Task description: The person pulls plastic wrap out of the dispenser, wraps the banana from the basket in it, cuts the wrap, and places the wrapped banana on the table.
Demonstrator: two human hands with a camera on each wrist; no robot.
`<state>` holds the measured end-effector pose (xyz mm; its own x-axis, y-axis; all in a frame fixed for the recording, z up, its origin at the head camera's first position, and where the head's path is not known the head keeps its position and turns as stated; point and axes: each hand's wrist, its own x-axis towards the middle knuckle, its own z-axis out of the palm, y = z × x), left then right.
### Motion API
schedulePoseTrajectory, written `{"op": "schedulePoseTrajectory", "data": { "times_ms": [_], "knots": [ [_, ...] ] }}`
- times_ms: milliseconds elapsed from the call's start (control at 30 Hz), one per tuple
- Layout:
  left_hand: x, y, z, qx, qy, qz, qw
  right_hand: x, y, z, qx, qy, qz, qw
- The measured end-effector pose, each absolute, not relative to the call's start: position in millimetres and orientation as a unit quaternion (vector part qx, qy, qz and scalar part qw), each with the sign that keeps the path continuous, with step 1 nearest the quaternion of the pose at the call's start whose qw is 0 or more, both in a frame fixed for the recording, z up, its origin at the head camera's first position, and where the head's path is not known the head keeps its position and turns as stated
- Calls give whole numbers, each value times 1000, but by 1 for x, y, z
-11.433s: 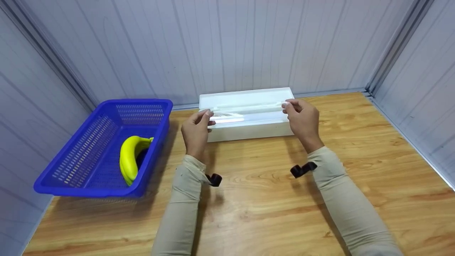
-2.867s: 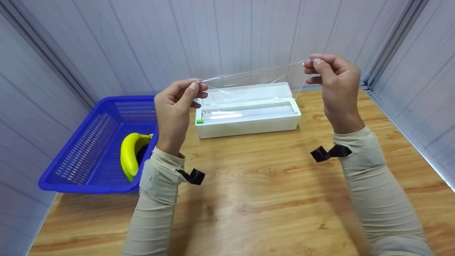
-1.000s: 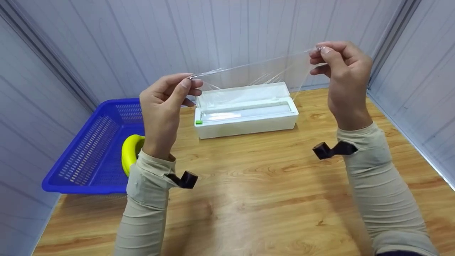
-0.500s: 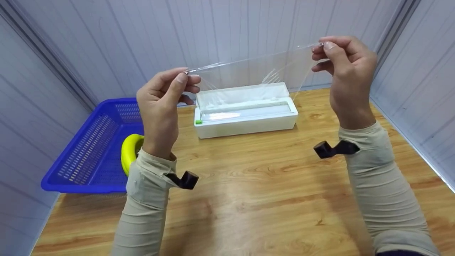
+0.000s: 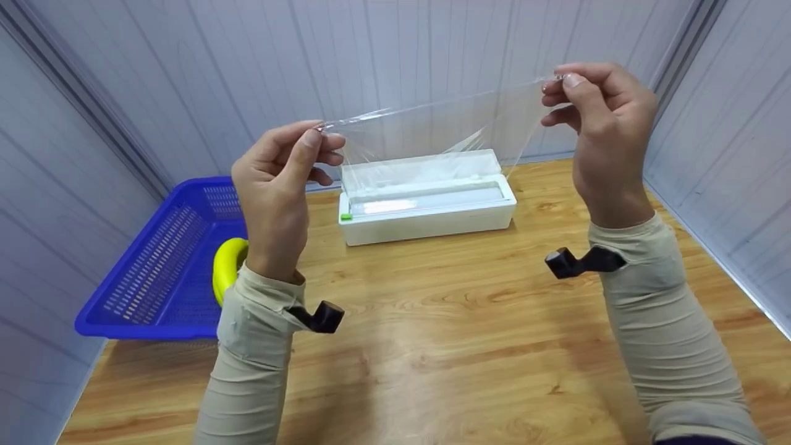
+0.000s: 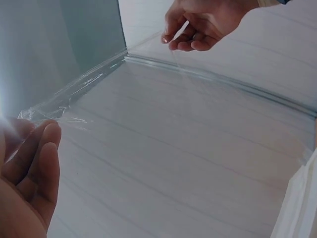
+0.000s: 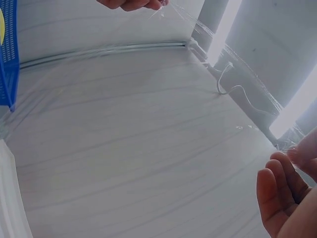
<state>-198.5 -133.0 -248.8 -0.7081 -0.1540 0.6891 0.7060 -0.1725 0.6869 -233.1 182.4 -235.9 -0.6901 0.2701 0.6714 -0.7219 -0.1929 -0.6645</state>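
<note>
A clear sheet of cling film (image 5: 426,127) is stretched between my two raised hands and runs down into a white cling film box (image 5: 426,227). My left hand (image 5: 275,182) pinches one upper corner between thumb and forefinger. Higher up, my right hand (image 5: 612,139) pinches the other corner the same way. The film's top edge slants up to the right, gathered and wrinkled at both grips. The box's lid (image 5: 423,168) stands raised behind the film, and a green slide cutter (image 5: 346,217) sits at its front left end. In the left wrist view, the film (image 6: 84,87) spans both hands.
A blue plastic basket (image 5: 148,329) stands at the left, partly behind my left arm. Inside it is a yellow banana (image 5: 227,269), half hidden by that arm. Panelled walls (image 5: 420,55) close off the back and sides of the wooden table (image 5: 457,340).
Since the first frame, both hands have risen from the box and spread apart, drawing the film up. Over the last second they rose slightly, then stayed almost still.
</note>
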Motion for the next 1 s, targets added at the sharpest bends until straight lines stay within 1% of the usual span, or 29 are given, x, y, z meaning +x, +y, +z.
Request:
{"op": "schedulePoseTrajectory", "data": {
  "times_ms": [167, 333, 467, 567, 767, 833, 900, 1000],
  "knots": [
    [-193, -134, -248, -240, -575, -723, 299, -228, 181, -234, 221, -533, 747, 331],
    [-188, -136, -247, -245, -570, -725, 300, -223, 180, -233, 227, -532, 742, 340],
    [-186, -136, -247, -248, -575, -714, 315, -222, 180, -232, 233, -537, 732, 350],
    [-183, -138, -249, -253, -597, -677, 347, -220, 181, -234, 242, -548, 717, 356],
    [-179, -138, -253, -268, -644, -558, 449, -213, 186, -236, 255, -561, 695, 371],
    [-178, -138, -254, -277, -649, -533, 466, -210, 188, -236, 258, -565, 686, 379],
    [-177, -137, -255, -288, -646, -536, 461, -206, 190, -236, 261, -573, 672, 390],
    [-174, -137, -258, -308, -633, -569, 424, -200, 193, -237, 268, -580, 652, 408]
  ]
}}
